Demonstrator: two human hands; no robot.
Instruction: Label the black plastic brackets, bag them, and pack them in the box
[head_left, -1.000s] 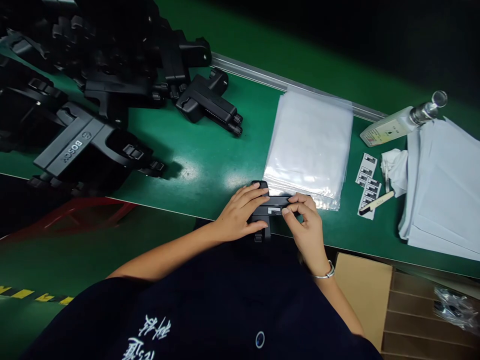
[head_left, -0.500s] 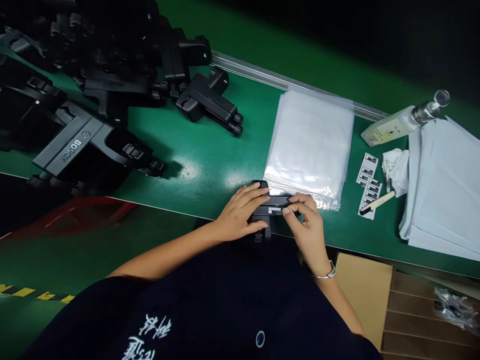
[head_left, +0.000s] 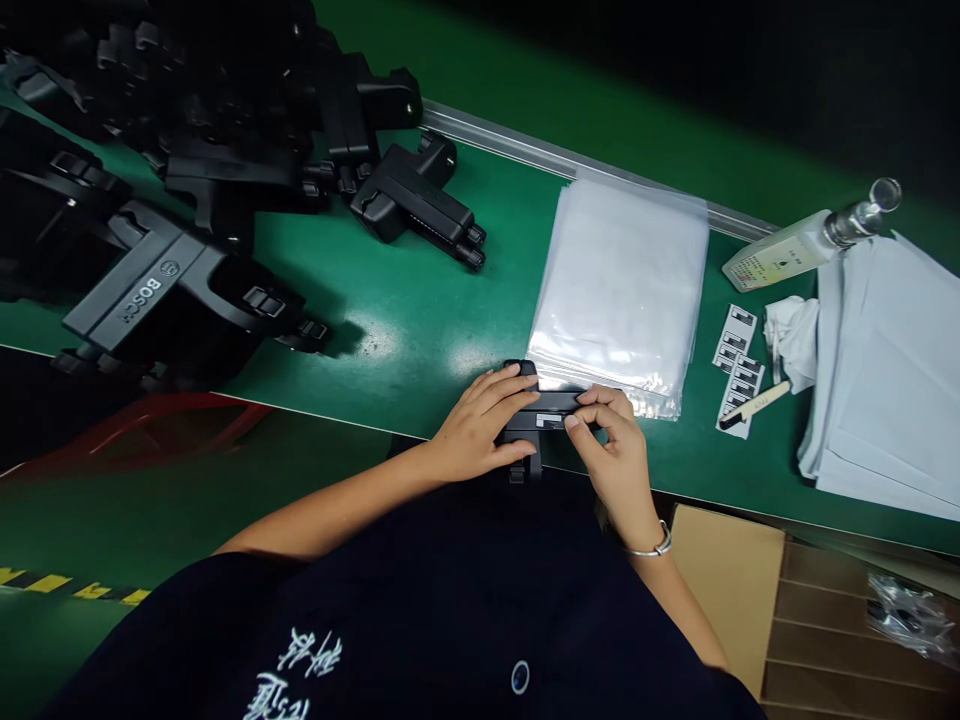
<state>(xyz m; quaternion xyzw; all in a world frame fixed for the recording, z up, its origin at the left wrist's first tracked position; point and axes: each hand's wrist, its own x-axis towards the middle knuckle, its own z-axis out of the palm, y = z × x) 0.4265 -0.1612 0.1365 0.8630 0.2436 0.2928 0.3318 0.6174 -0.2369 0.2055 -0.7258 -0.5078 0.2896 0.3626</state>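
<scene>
A small black plastic part (head_left: 541,416) lies at the near edge of the green table (head_left: 420,310), right in front of me. My left hand (head_left: 480,425) grips its left side with fingers wrapped over the top. My right hand (head_left: 613,450) pinches the part's right end, thumb and forefinger pressed on a small white label on its face. A stack of clear plastic bags (head_left: 622,285) lies just beyond both hands.
A pile of black plastic housings (head_left: 187,180), one marked BOSCH, fills the table's left. To the right lie label strips (head_left: 739,370), a pen-like tool (head_left: 754,405), a white cloth (head_left: 791,335), a bottle (head_left: 810,240) and white sheets (head_left: 892,370). A cardboard box (head_left: 787,610) stands at lower right.
</scene>
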